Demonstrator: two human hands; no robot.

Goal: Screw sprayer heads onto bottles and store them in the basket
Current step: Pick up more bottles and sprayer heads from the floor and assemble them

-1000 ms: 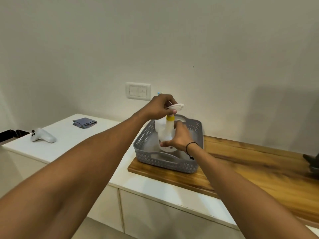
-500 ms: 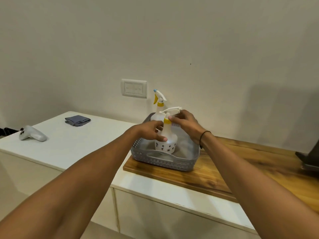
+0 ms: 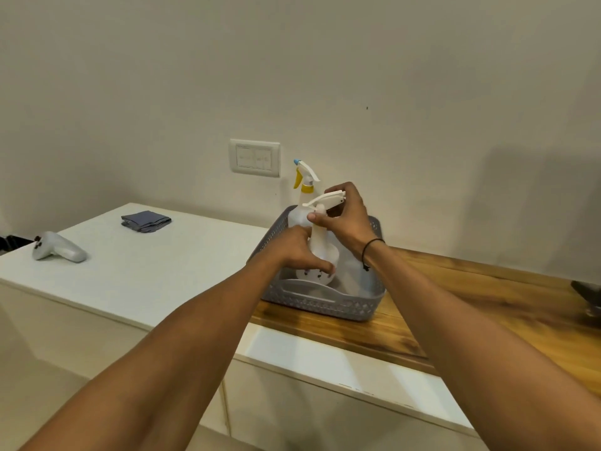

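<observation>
Centre of the frame, inside the grey basket (image 3: 320, 304): my left hand (image 3: 297, 252) grips the belly of the near bottle (image 3: 320, 255), which stands upright on the basket floor. My right hand (image 3: 346, 219) is curled round the white sprayer head (image 3: 325, 200) at the neck, thumb in front, fingers behind.

Step in hand, as I judge it: final tightening of the head. Hold the bottle body firm so it cannot spin, keep the head square to the neck, turn from the collar and not the trigger arm, stop when snug. Collar is hidden by my fingers; seating cannot be confirmed.

Second bottle with yellow trigger (image 3: 304, 190) stands just behind, at the far wall of the basket, close to my knuckles; it could be knocked while I twist.

Left of frame on the white surface (image 3: 156, 271): a white controller (image 3: 58, 251) and a folded grey cloth (image 3: 145, 221), well apart from the work. Wooden board (image 3: 455, 297) carries the basket.
</observation>
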